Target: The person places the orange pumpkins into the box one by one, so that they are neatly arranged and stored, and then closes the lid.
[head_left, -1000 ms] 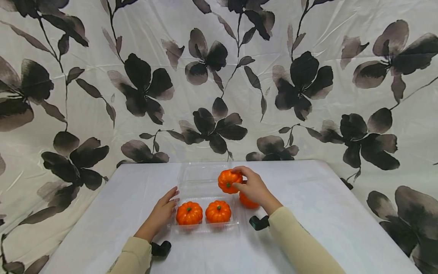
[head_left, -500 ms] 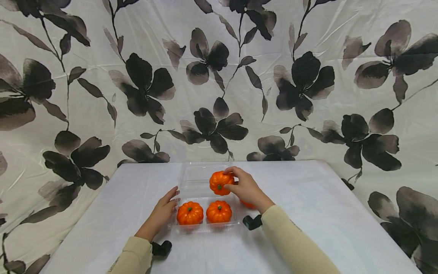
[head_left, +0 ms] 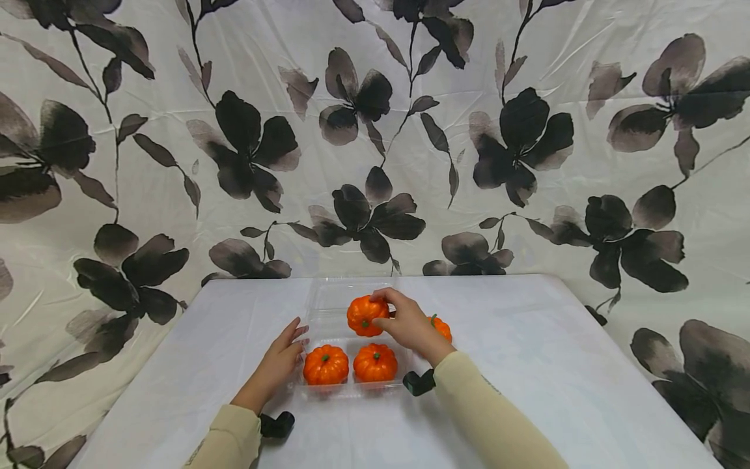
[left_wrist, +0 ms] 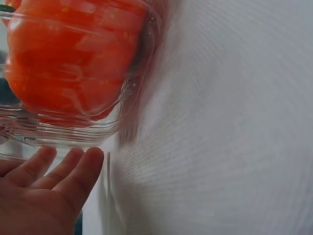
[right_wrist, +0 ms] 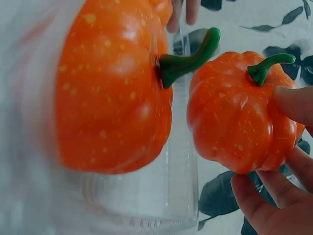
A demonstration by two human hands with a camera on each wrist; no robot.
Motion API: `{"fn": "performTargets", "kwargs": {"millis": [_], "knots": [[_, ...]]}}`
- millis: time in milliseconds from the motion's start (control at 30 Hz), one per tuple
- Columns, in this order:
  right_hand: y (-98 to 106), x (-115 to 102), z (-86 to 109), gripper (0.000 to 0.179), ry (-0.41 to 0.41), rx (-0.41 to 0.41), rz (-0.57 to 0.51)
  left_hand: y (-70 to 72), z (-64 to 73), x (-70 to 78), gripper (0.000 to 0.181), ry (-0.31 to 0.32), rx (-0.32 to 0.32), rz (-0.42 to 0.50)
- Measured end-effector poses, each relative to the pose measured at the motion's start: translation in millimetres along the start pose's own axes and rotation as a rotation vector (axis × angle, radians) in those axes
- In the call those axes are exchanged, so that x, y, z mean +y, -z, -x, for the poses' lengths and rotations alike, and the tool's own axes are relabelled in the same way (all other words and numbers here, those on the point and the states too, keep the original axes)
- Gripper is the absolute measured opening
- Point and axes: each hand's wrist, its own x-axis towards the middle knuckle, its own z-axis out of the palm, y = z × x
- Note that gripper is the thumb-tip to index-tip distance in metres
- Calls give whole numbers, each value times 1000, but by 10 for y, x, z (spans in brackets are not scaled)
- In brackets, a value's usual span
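Note:
My right hand grips a small orange toy pumpkin between thumb and fingers, its green stem free in the right wrist view. In the head view this pumpkin overlaps the back of a clear plastic container. Along the container's front sit two similar pumpkins, one on the left and one on the right. My left hand is at the container's left side, fingers extended. The left wrist view puts those fingertips right at the ridged plastic rim.
Another orange pumpkin lies on the white table to the right of the container, partly hidden by my right hand. The container's clear lid lies folded back behind it. A flower-patterned cloth hangs beyond the table.
My right hand has carried its pumpkin leftward and slightly down over the container, uncovering part of the pumpkin on the table. My left hand has stayed almost in place.

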Motion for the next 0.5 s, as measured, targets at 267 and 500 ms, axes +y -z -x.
{"fn": "performTargets", "kwargs": {"millis": [267,500], "knots": [[-98,-83,-73,35,-1,-12,20,23,11,15,63,10,-22,5],[-175,-128,-120,34,-1,-32,28,30,12,13,64,11,-36,2]]}}
